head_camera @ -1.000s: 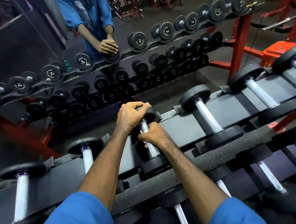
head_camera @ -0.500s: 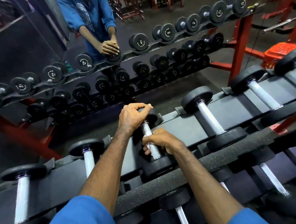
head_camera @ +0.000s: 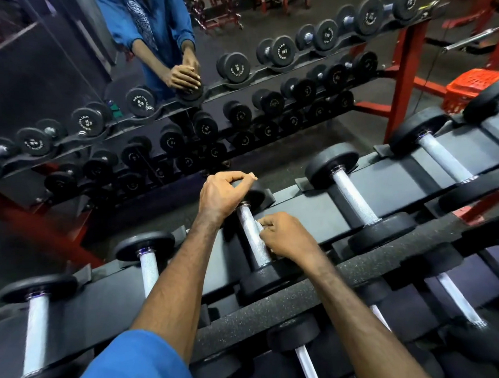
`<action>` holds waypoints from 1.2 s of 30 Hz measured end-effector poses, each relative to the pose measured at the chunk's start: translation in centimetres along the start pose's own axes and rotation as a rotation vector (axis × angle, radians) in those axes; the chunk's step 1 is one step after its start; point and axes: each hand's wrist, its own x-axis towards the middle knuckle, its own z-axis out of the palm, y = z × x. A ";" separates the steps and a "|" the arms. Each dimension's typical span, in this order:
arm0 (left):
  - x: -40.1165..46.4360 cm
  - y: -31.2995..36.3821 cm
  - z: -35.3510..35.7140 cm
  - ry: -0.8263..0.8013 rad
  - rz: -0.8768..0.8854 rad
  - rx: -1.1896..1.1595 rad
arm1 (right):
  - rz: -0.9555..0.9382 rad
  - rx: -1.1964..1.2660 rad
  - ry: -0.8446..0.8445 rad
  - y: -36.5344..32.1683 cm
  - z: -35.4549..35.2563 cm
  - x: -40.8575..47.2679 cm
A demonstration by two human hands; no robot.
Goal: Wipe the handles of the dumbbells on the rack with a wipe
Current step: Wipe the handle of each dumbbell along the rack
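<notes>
- The right hand has slid down the handle since a second ago, fingers curled, pinching a pale wipe against it.
- The left hand grips the dumbbell's far head on the rack.
- Mirrored lettering on the reflected dumbbells is unreadable.

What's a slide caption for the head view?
Left hand steadies a racked dumbbell's far head while right hand rubs its handle.

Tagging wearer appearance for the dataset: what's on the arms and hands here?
Bare left hand and right hand, no gloves, rings or watch visible. Forearms bare. Blue sleeves reach about the elbow; only the left one shows.
</notes>
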 end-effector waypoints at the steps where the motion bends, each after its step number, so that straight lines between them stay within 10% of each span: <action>1: -0.1 0.1 0.0 0.000 -0.002 -0.004 | -0.006 -0.030 0.048 -0.5 -0.2 -0.2; 26: -0.5 0.8 -0.5 -0.026 0.019 0.004 | -0.191 -0.293 0.075 -1.2 1.3 -1.2; 36: -0.3 0.8 -0.7 -0.047 0.026 0.008 | -1.097 -0.996 -0.250 -0.2 -3.3 1.8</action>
